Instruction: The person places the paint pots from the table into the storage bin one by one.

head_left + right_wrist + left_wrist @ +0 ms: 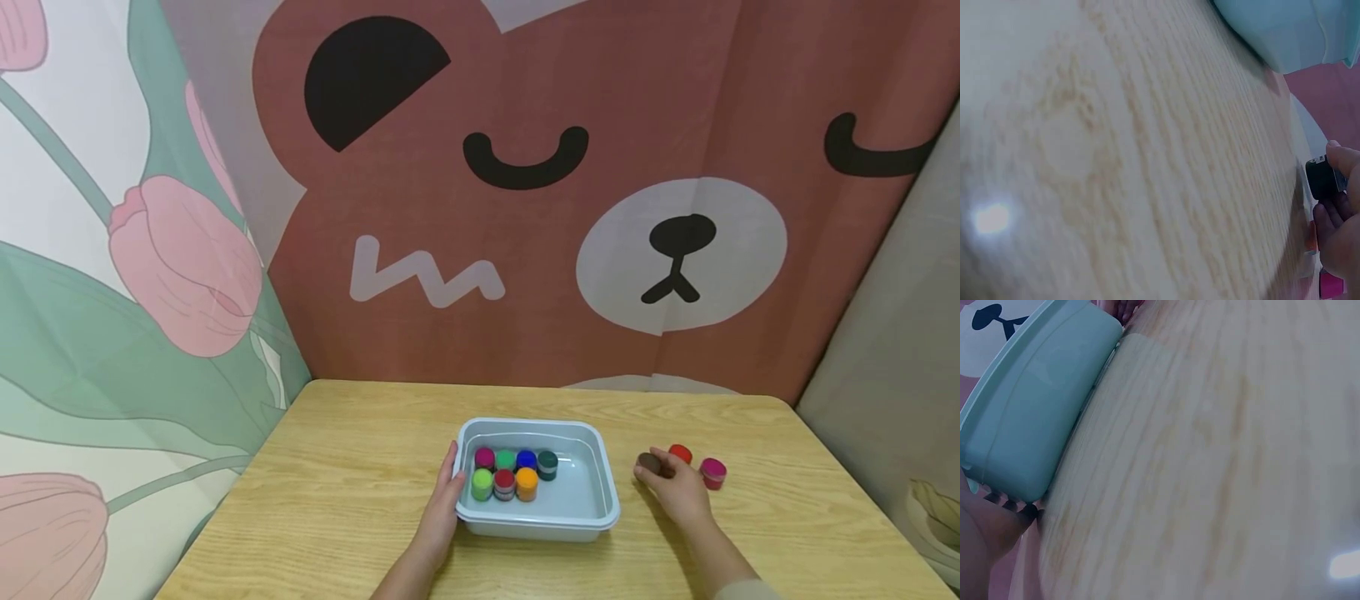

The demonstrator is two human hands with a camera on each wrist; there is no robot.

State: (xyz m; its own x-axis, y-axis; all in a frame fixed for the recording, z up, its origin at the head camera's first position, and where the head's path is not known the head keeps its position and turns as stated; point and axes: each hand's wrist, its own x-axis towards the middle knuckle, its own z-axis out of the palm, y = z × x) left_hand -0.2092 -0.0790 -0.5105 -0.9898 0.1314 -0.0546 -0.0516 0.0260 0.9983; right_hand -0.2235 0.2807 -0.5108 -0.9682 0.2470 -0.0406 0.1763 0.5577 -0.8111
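A pale blue plastic tub (536,530) stands on the table, holding several small paint jars, among them a lime green jar (482,484) and an orange jar (527,483). Against the tub's left side rests my left hand (437,518), its fingers lying along the outer wall with the thumb by the rim. To the right of the tub, my right hand (684,493) pinches a small paint jar with a dark brown top (648,464) between thumb and fingers. The right wrist view shows this dark jar (1322,178) held at the fingertips.
Beyond the right hand a red jar (680,453) is partly hidden, and a magenta jar (713,472) stands to its right. The wooden table (337,483) ends at a wall hanging (420,350) with a printed bear.
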